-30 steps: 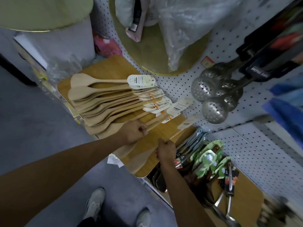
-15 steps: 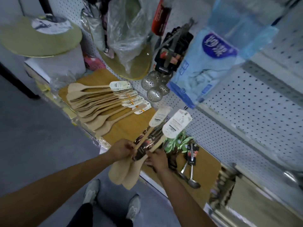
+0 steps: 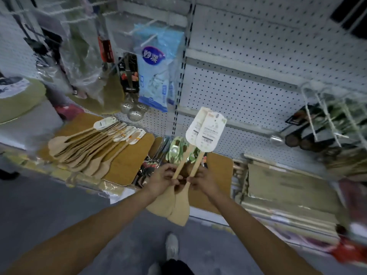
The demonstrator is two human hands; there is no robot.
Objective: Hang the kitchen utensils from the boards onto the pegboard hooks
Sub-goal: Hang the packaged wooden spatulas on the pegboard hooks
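My left hand [image 3: 161,180] grips the handle of one wooden spatula [image 3: 179,167], and my right hand [image 3: 201,180] grips a second wooden spatula [image 3: 195,166]. Both are held upright side by side, blades down, white card labels [image 3: 206,133] overlapping at the top in front of the white pegboard [image 3: 258,76]. Several more wooden spatulas [image 3: 89,149] lie fanned on a wooden board [image 3: 127,165] to the left. White pegboard hooks [image 3: 325,120] stick out at the right.
Steel skimmers [image 3: 133,112], a blue packet [image 3: 155,76] and plastic-wrapped goods hang on the left pegboard. Green-labelled utensils [image 3: 174,149] lie behind my hands. A second board [image 3: 220,165] and stacked boards [image 3: 288,195] sit to the right. Grey floor and my shoes are below.
Both hands have lifted two spatulas off the board, raised them upright and brought them together toward the pegboard. My view swung right and up.
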